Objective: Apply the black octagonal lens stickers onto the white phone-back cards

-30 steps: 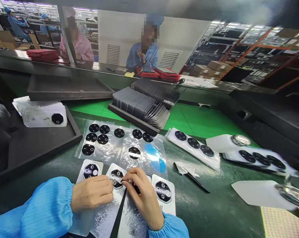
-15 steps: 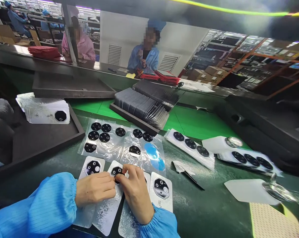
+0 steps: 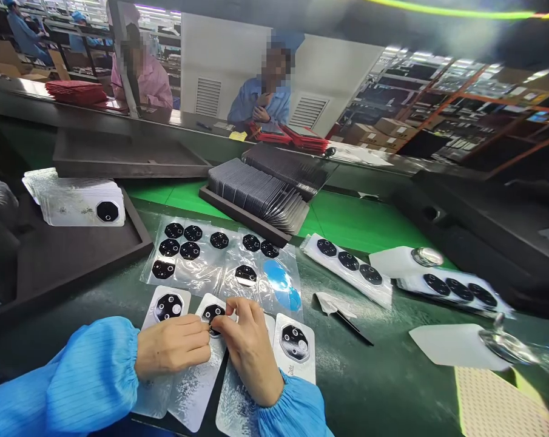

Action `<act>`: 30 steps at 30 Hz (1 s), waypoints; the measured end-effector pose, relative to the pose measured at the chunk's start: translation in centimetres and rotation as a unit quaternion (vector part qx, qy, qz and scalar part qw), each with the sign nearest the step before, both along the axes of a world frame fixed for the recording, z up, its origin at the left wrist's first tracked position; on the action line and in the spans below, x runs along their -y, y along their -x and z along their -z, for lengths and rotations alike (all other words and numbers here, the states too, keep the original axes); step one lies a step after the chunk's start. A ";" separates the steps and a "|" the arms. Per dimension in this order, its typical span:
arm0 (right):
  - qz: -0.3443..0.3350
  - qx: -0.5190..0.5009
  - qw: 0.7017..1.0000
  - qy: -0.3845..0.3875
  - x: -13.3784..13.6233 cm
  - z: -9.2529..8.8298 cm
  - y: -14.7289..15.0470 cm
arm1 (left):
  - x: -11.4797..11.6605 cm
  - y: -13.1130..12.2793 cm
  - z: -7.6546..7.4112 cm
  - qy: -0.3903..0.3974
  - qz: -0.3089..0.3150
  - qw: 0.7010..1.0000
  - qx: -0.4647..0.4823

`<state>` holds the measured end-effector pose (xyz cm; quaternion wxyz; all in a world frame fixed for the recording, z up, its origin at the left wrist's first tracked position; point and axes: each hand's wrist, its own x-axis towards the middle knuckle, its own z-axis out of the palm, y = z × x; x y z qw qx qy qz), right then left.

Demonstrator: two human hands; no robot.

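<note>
Several silvery phone back covers lie side by side at the near table edge. My left hand (image 3: 171, 347) rests closed on the second cover (image 3: 196, 379), holding it down. My right hand (image 3: 247, 346) pinches at the black octagonal camera plate (image 3: 210, 313) of that cover, fingertips pressed together on its rim. The leftmost cover (image 3: 167, 306) and the rightmost cover (image 3: 295, 346) lie untouched beside my hands. Just beyond them a clear plastic sheet (image 3: 210, 276) carries several loose black octagonal plates and a blue film patch (image 3: 281, 285).
A black tray (image 3: 69, 261) at the left holds a stack of covers (image 3: 80, 206). Behind the sheet stands a tray of dark fanned sheets (image 3: 260, 194). More plate strips (image 3: 347, 267), tweezers (image 3: 353, 328) and white cards lie right. Two people sit across the line.
My right fingertips have shifted slightly on the camera plate and the view has drifted a little; my left hand stays pressed on the cover.
</note>
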<state>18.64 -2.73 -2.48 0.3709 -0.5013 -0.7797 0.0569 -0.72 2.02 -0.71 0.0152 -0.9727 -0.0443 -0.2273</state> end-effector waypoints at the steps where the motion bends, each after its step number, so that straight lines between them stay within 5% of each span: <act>1: 0.000 -0.004 1.000 0.005 0.0 0.0 0.0 | 0.0 0.0 0.0 0.001 0.001 1.000 0.000; 11: -0.006 -0.049 0.999 0.023 -0.1 0.2 0.1 | 0.0 0.3 -0.1 0.019 -0.005 1.000 0.002; 30: 0.014 0.021 1.000 -0.010 0.1 -0.3 0.4 | 0.1 0.1 -0.1 0.021 -0.006 1.000 0.010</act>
